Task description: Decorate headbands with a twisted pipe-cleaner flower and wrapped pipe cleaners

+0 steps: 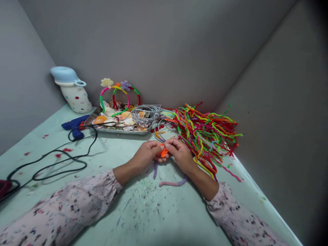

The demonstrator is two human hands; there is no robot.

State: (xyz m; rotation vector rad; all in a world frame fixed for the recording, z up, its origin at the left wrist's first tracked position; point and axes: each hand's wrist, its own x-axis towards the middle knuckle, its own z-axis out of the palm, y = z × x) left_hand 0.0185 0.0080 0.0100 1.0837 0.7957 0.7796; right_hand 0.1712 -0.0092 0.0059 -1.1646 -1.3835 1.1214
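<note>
Two hands show in the head view: the left hand (pixel 150 154) and right hand (pixel 181 154) pinch an orange looped piece (pixel 163 153) between their fingers. It seems partly shaped; remaining bends are unclear. Beyond the fingers, two flowered rings (pixel 101 99) look finished. The piece is bunched, its long axis and direction unreadable.

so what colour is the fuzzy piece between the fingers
The fuzzy piece is bright orange, head view.
</note>
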